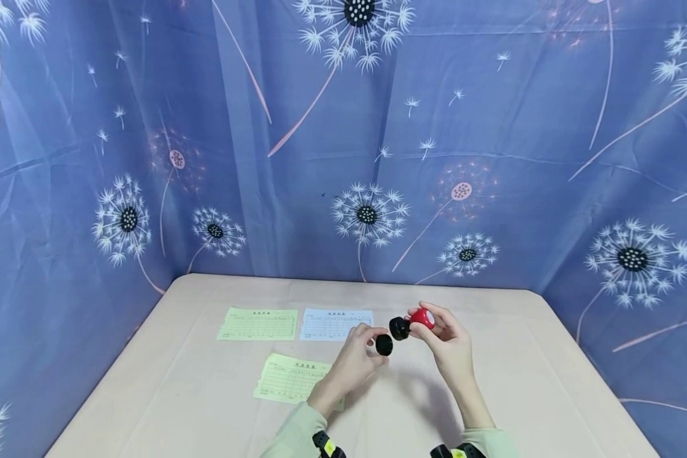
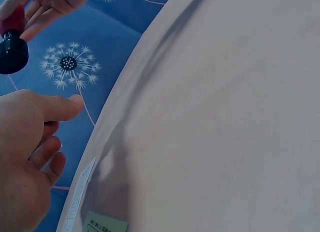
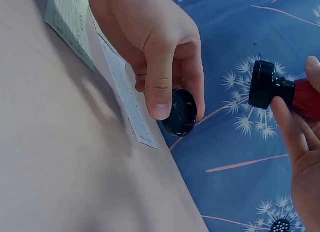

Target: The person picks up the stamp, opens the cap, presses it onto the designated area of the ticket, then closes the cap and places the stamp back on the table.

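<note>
My right hand point(image 1: 451, 340) grips a stamp by its red handle point(image 1: 422, 317), with the black round head point(image 1: 399, 328) pointing left. Thumb and fingers of my left hand point(image 1: 352, 359) pinch a round black cap point(image 1: 384, 345). In the right wrist view the cap point(image 3: 181, 113) shows its hollow inside, turned toward the stamp head point(image 3: 262, 84), and a gap separates the two. Both are held above the table. The left wrist view shows the stamp head point(image 2: 13, 55) below the red handle; the cap is hidden there.
A green form point(image 1: 257, 324) and a blue form point(image 1: 336, 324) lie side by side toward the back of the table point(image 1: 206, 394). Nearer, another green form point(image 1: 289, 378) lies partly under my left arm. A blue dandelion-print curtain point(image 1: 298, 191) surrounds the back and sides.
</note>
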A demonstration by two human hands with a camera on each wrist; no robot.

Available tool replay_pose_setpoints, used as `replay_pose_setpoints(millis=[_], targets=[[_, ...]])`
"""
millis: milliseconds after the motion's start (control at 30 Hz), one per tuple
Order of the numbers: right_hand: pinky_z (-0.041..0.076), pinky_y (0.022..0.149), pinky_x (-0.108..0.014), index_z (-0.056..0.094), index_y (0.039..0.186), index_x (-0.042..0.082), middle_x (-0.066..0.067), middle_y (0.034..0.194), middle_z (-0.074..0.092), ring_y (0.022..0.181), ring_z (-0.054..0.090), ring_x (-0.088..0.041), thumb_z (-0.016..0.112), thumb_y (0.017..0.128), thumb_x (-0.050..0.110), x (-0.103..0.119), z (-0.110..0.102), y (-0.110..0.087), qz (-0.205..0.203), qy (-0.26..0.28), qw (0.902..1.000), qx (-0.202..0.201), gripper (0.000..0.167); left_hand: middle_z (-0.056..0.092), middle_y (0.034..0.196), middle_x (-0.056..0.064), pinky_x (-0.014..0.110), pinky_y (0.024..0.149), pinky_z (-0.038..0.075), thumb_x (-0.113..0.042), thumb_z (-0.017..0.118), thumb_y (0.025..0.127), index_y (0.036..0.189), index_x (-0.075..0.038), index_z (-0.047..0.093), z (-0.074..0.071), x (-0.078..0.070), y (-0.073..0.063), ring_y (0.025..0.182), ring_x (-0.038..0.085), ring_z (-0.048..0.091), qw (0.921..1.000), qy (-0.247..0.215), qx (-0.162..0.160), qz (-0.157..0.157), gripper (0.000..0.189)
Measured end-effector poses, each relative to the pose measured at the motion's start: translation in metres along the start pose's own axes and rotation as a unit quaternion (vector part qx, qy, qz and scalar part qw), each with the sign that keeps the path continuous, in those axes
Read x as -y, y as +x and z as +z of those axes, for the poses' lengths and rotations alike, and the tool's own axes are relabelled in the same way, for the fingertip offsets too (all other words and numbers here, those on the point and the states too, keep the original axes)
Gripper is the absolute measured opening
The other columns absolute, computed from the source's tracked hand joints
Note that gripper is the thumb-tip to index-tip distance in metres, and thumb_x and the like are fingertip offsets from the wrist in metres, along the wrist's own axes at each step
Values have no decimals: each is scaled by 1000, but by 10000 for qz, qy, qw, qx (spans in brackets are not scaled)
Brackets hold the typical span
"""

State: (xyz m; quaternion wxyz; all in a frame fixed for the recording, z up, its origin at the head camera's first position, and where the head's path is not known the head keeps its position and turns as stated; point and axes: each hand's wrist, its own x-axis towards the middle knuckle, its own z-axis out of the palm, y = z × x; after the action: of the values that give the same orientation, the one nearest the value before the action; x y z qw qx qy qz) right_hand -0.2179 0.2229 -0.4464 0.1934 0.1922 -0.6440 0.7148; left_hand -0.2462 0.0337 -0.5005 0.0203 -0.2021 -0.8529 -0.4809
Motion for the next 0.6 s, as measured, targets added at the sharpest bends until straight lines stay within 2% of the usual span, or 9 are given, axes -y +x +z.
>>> replay_pose_setpoints(millis=[300, 467, 600], targets=[[61, 80, -32, 56, 126, -12, -11, 110, 74, 98, 73, -15, 66, 87, -12, 2, -7, -1, -73, -88, 9999, -14, 40, 59, 116, -1, 26, 86, 49, -8, 71, 81, 132, -14, 61, 6, -2, 3, 98, 10, 54, 9997, -181, 153, -9, 52], [61, 81, -33, 55, 126, -14, -10, 110, 74, 99, 73, -15, 67, 87, -12, 3, -10, -1, -73, -109, 9999, 54, 41, 62, 111, -3, 31, 90, 48, -12, 71, 81, 133, -14, 59, 9, -2, 5, 103, 12, 54, 9994, -256, 174, -181, 53], [61, 81, -33, 55, 127, -14, -10, 111, 74, 99, 73, -16, 66, 87, -12, 3, -13, -2, -96, -123, 9999, 58, 42, 64, 110, -4, 32, 92, 48, -14, 72, 82, 131, -14, 61, 14, -3, 7, 105, 12, 53, 9990, -324, 253, -150, 51]])
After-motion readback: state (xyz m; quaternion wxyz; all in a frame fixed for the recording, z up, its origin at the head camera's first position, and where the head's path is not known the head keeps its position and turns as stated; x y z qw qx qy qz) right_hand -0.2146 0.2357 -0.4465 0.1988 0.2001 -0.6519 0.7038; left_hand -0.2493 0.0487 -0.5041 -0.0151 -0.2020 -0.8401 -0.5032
